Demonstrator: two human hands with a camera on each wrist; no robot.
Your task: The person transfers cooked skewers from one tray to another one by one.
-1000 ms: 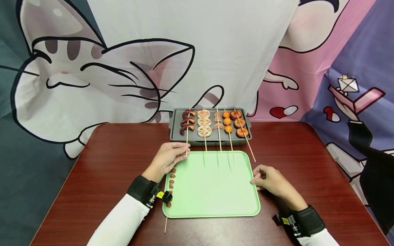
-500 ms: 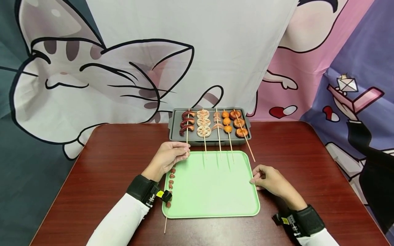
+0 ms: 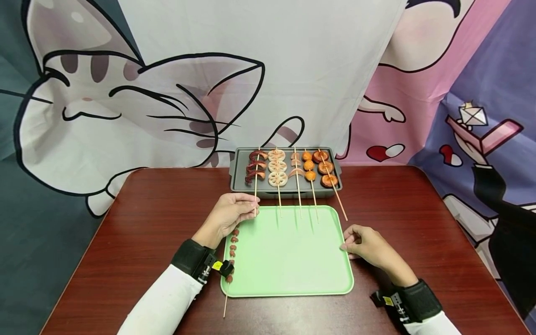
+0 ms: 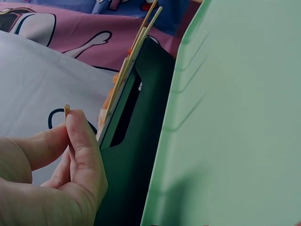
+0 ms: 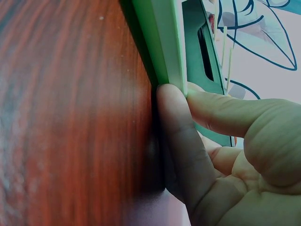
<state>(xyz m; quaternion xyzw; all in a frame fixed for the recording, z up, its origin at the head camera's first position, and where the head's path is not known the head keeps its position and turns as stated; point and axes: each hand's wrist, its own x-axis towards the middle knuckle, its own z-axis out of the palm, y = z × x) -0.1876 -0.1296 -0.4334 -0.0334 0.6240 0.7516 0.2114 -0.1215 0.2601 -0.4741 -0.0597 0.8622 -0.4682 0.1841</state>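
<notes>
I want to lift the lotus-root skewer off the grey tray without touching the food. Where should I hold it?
Pinch the bare wooden stick end of the lotus-root skewer, where it overhangs the grey tray above the green tray. Come from the near side: the slices sit at the far end, and neighbouring sticks lie close alongside.

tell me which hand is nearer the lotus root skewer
Left. The left hand pinches the octopus skewer right beside the lotus root skewer; the right hand holds the green tray's right edge.
</notes>
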